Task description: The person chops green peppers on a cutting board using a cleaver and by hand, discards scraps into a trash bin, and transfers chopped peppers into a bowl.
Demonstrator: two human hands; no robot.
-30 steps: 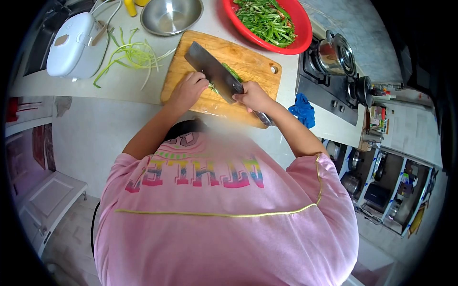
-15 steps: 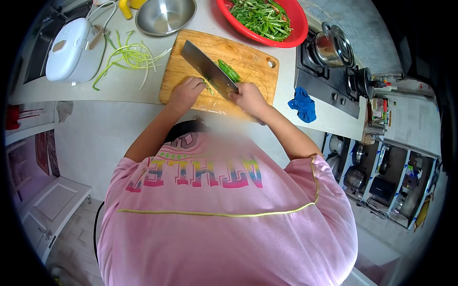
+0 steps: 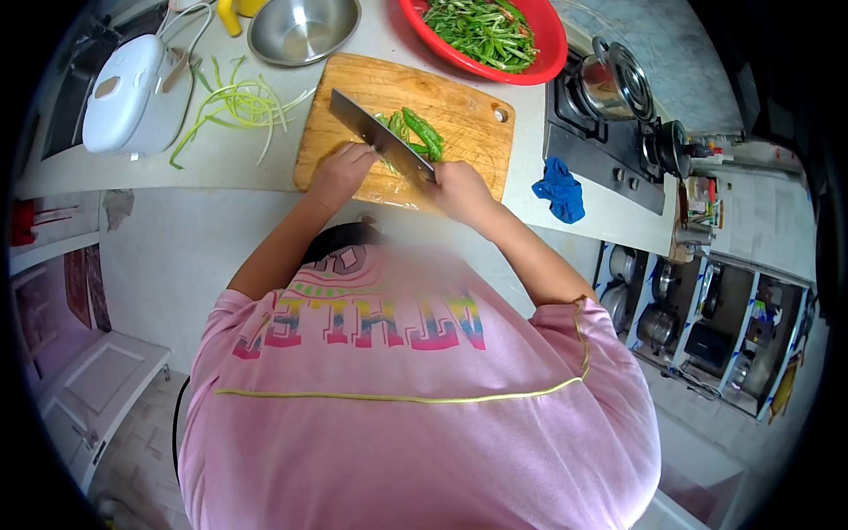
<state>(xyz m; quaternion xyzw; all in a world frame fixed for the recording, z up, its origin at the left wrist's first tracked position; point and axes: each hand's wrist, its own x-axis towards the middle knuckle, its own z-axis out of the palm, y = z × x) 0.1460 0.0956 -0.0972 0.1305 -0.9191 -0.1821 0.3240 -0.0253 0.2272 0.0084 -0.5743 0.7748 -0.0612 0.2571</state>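
A: Fingers, head view?

B: L hand (image 3: 339,174): fingers curled, narrow, tips by the blade; can't tell if they pinch anything. R hand (image 3: 464,193): fingers closed round the handle end of the cleaver (image 3: 380,134), grip partly hidden.

A: And the green veg pcs (image 3: 424,132)?

B: On the chopping board (image 3: 371,75), just beyond the R fingers, across the blade from the L tips.

A: Risks?

B: Main one IMO: a nicked L fingertip, b/c the tips sit v. close to the blade. Also pcs could roll or stick to the steel, b/c they look smooth & maybe damp. Board might slip if the counter's wet; can't tell.

A: Count, pls.

B: 2 hands, 1 cleaver, 1 board. Beyond the L fingers, 1 metal bowl (image 3: 336,35); beyond the R, 1 red basin (image 3: 557,53) w/ cut greens (image 3: 481,35), too many to count. Right of the R fingers, 1 blue cloth (image 3: 559,190). Left of the L, 1 heap of green strands (image 3: 234,102), no. unclear.
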